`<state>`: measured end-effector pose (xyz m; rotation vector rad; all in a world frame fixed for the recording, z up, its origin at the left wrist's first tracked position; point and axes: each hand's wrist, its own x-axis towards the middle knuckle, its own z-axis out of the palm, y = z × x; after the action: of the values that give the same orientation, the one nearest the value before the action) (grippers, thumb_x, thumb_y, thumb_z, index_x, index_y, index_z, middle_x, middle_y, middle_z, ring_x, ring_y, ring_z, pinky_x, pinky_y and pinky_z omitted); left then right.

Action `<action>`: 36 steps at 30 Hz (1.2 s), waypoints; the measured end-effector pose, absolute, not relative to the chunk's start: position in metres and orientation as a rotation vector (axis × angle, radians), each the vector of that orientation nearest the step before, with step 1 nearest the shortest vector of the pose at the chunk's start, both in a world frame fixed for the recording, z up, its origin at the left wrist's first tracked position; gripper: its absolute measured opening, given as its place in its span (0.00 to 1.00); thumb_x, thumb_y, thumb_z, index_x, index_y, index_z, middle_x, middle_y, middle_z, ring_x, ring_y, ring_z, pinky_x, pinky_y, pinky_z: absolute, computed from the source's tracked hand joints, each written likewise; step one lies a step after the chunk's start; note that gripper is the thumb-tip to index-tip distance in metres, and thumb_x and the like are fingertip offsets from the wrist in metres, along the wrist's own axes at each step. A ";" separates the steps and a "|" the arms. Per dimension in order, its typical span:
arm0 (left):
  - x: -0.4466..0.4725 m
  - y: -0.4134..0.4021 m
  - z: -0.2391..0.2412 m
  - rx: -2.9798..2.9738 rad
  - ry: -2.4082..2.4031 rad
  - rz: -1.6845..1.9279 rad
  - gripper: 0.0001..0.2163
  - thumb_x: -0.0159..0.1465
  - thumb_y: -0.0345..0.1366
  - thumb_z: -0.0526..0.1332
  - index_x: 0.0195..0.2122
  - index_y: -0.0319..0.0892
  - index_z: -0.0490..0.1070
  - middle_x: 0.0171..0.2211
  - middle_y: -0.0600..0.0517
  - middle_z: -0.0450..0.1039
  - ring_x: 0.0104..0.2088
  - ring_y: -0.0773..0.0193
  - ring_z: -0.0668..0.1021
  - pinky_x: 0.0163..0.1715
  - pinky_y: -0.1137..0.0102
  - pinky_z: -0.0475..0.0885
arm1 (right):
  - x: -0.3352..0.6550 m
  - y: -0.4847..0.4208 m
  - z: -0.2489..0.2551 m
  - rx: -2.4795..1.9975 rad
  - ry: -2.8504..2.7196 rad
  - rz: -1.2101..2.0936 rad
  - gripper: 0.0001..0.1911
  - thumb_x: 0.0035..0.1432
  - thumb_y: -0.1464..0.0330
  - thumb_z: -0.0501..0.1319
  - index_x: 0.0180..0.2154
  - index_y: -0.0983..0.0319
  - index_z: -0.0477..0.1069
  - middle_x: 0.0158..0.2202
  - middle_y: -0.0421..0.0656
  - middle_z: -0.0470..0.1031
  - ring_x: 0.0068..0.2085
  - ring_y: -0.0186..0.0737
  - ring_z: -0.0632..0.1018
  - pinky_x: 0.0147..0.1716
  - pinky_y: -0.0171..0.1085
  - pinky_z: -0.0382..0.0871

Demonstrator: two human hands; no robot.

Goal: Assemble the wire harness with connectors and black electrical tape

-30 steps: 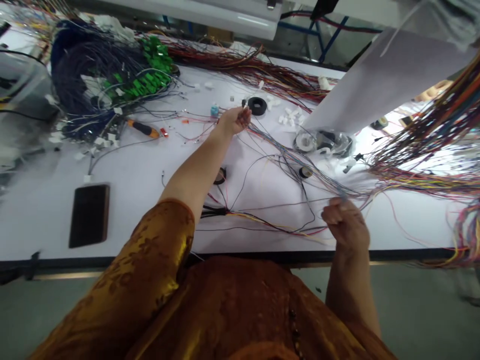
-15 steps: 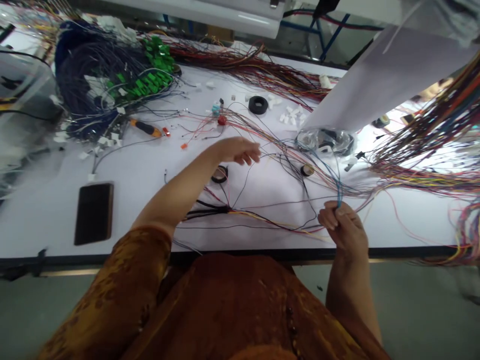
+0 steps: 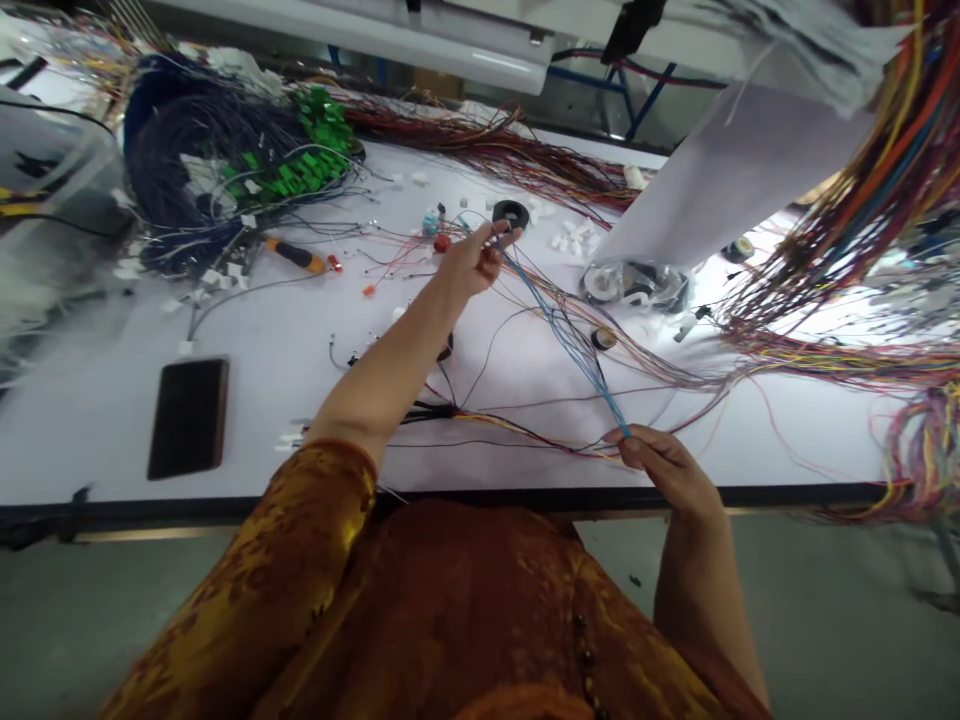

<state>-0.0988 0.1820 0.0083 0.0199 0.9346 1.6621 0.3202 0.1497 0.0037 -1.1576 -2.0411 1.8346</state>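
Blue wires (image 3: 559, 325) slant over desk (image 3: 285, 360) from near the black tape roll (image 3: 524, 214) to its near right. Right hand (image 3: 664, 460) pinches their near end. Left hand (image 3: 484, 258), just nearside of roll, fingers curled at far end; can't tell if gripping. White connectors (image 3: 574, 238) right of roll; red connector (image 3: 442, 243) left. Farther left: orange-black tool (image 3: 294, 255), green connectors (image 3: 307, 165).

Tabletop (image 3: 270, 390) bright, glare towards right; floor (image 3: 825, 620) dim; plastic (image 3: 52, 300) at left edge blurred.
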 end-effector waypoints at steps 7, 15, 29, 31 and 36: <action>-0.123 0.111 0.054 0.458 1.581 1.904 0.12 0.75 0.36 0.54 0.47 0.44 0.77 0.39 0.57 0.80 0.17 0.80 0.66 0.15 0.74 0.48 | 0.284 0.161 -0.003 -1.280 -2.121 1.311 0.13 0.55 0.57 0.68 0.36 0.59 0.82 0.31 0.42 0.78 0.34 0.39 0.74 0.35 0.38 0.66; -0.124 0.009 0.058 0.272 1.357 2.180 0.12 0.73 0.43 0.58 0.39 0.41 0.76 0.21 0.59 0.53 0.17 0.76 0.54 0.12 0.79 0.46 | 0.248 0.172 -0.022 -1.080 -1.609 1.437 0.19 0.54 0.50 0.68 0.29 0.59 0.73 0.18 0.33 0.58 0.20 0.29 0.56 0.21 0.34 0.50; -0.089 -0.107 -0.013 0.082 1.338 2.065 0.16 0.35 0.41 0.81 0.22 0.52 0.77 0.27 0.55 0.74 0.22 0.73 0.59 0.12 0.77 0.47 | 0.242 0.184 -0.019 -0.999 -1.499 1.786 0.26 0.57 0.44 0.62 0.25 0.56 0.55 0.21 0.34 0.47 0.24 0.35 0.61 0.27 0.36 0.65; -0.082 -0.119 -0.016 0.108 1.384 2.077 0.16 0.37 0.41 0.80 0.27 0.53 0.80 0.26 0.56 0.74 0.22 0.72 0.62 0.12 0.77 0.53 | 0.245 0.184 -0.016 -0.968 -1.561 1.828 0.26 0.55 0.46 0.65 0.23 0.56 0.58 0.18 0.33 0.42 0.22 0.35 0.56 0.26 0.37 0.64; -0.044 -0.147 -0.027 0.369 1.931 2.109 0.16 0.52 0.37 0.75 0.42 0.54 0.79 0.26 0.57 0.75 0.23 0.68 0.74 0.25 0.70 0.73 | 0.252 0.197 -0.012 -0.766 -1.309 1.799 0.18 0.46 0.54 0.75 0.24 0.53 0.69 0.17 0.32 0.40 0.23 0.34 0.55 0.36 0.44 0.70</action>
<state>-0.0444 -0.1473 -0.0266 0.3694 1.9310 2.1092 0.2524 0.1974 -0.0122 -0.7655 -1.3086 1.7986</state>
